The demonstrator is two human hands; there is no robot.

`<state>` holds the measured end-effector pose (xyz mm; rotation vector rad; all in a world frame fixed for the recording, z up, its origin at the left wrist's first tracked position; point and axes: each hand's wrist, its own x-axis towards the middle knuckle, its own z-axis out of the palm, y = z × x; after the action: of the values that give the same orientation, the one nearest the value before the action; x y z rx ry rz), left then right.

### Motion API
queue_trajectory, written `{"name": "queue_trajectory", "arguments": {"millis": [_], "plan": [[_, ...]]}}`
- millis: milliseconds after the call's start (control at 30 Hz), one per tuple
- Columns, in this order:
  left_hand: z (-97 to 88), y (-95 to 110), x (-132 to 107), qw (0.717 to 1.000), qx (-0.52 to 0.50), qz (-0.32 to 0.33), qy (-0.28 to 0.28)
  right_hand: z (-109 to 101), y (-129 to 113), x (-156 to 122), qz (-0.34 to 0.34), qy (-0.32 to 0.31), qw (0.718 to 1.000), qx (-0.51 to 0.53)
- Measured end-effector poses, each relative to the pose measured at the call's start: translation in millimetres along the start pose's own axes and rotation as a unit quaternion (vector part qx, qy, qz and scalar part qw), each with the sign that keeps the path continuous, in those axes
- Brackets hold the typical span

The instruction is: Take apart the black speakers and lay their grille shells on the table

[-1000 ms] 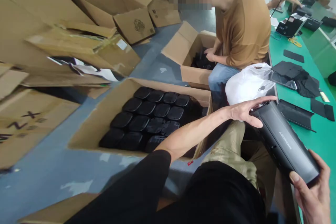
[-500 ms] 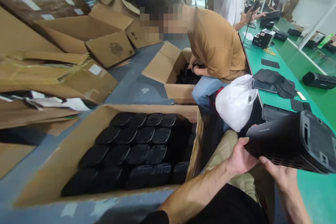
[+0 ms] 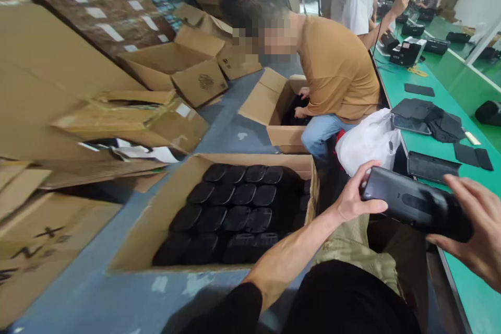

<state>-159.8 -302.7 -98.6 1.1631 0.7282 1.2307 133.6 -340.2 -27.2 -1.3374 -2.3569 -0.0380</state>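
A long black portable speaker case with rounded ends is held across my lap, by the edge of the green table. My left hand is closed on its left end, thumb across the near face and fingers over the far side. Around the right end is my right hand, thumb at the lower edge and fingers spread over the upper side. To the left, an open cardboard box on the floor holds rows of black cases standing on end.
A white plastic bag hangs beside the green table. Black cloth and a black panel lie on the table. A co-worker in a brown shirt bends over another box. More cartons stand at left.
The speaker case has been turned so that another, smoother face shows. My left hand has shifted to its left end, and my right hand has come up around the right end. The view has swung left.
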Motion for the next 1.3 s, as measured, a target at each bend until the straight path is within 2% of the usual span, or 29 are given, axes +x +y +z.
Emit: {"name": "queue_trajectory", "arguments": {"millis": [67,167,267,367,533,700,867,1000,1133,1200,1300], "plan": [[-5.7,-3,-1,1.000,0.000,0.017,0.000,1,7,-17,0.086,0.025,0.989,0.116],[-13.2,-1,0,0.999,0.009,0.037,-0.015,12,11,-41,0.194,0.046,0.945,0.259],[-13.2,2,3,0.998,0.021,0.050,-0.033,24,7,-53,0.239,0.077,0.915,0.316],[-8.6,1,4,0.998,0.025,0.053,-0.029,26,-3,-55,0.271,0.096,0.892,0.350],[-3.4,-7,2,0.999,0.038,0.021,-0.026,18,-14,-52,0.333,0.074,0.844,0.415],[-8.3,-11,3,0.996,0.038,0.055,-0.051,8,-10,-61,0.307,0.059,0.853,0.418],[-12.1,-5,8,0.992,0.051,0.101,-0.054,6,-22,-65,0.286,0.097,0.879,0.370],[-2.2,-8,9,0.999,0.031,0.038,-0.024,18,-19,-64,0.294,0.123,0.889,0.327],[6.5,-16,6,0.999,0.000,-0.052,0.002,28,-1,-71,0.325,0.072,0.877,0.347],[6.2,-15,5,0.997,-0.015,-0.065,-0.031,27,2,-75,0.321,0.069,0.871,0.366],[3.5,-7,5,0.994,-0.024,-0.045,-0.097,19,-7,-75,0.319,0.119,0.863,0.374]]}}
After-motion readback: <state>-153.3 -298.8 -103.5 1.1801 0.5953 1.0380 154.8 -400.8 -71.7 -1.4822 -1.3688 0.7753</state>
